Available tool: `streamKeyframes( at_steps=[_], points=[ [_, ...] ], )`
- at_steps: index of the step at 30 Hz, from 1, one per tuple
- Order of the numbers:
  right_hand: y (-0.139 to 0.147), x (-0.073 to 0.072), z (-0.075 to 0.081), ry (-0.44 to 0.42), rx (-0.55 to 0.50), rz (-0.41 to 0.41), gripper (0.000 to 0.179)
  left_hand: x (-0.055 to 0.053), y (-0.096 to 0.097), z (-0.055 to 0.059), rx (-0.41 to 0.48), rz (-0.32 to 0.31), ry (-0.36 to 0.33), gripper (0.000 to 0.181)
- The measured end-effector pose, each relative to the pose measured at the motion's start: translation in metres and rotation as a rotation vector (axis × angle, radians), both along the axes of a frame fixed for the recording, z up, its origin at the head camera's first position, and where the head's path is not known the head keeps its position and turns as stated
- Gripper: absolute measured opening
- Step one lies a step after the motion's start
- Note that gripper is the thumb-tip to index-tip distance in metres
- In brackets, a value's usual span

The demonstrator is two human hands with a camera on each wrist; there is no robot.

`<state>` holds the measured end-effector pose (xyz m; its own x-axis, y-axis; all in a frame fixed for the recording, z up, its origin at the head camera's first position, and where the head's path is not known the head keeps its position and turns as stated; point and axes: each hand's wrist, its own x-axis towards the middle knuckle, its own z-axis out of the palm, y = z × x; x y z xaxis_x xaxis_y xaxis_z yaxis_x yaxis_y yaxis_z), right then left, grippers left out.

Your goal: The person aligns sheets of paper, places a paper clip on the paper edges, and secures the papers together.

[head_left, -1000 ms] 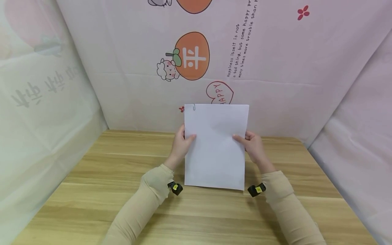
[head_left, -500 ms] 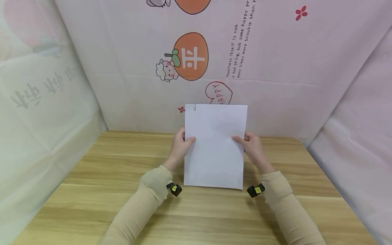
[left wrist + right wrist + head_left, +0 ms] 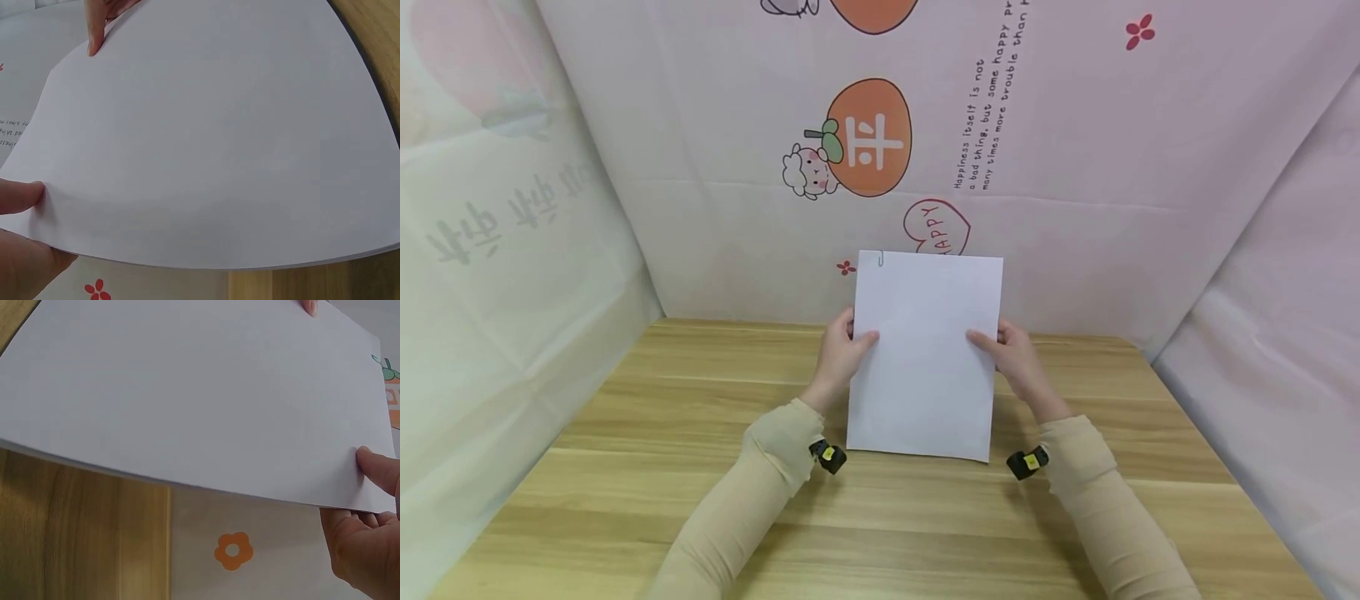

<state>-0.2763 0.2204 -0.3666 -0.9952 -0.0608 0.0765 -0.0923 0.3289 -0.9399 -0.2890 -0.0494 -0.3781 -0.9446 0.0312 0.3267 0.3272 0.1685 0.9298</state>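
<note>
A stack of white paper (image 3: pixel 925 375) is held up, blank side facing me, over the far part of the table. A small paper clip (image 3: pixel 881 258) grips its top edge near the left corner. My left hand (image 3: pixel 841 350) pinches the left edge, thumb in front and fingers behind. On the opposite edge my right hand (image 3: pixel 1017 354) pinches the stack the same way. In the right wrist view the right thumb (image 3: pixel 378 467) presses on the sheet while the fingers curl beneath. The left wrist view shows the left thumb (image 3: pixel 22 195) pressing the paper, with several layers along its edge.
The wooden table (image 3: pixel 910 533) reaches back to a pale printed cloth (image 3: pixel 1075 250) with orange fruit drawings and lettering. More cloth hangs along the left side (image 3: pixel 512 292) and the right side (image 3: pixel 1285 333). Dark wrist cameras sit at both cuffs.
The paper stack has tilted slightly clockwise, its top left corner rising and its bottom edge shifting a little left. Both hands keep their hold in nearly the same place.
</note>
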Motion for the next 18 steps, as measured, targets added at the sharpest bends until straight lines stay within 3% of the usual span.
streamKeyframes(
  at_steps=[18],
  points=[
    [-0.002, -0.013, -0.007, -0.044, 0.03, 0.051, 0.051, -0.015, 0.006, -0.003, -0.047, 0.04, -0.066, 0.033]
  ],
)
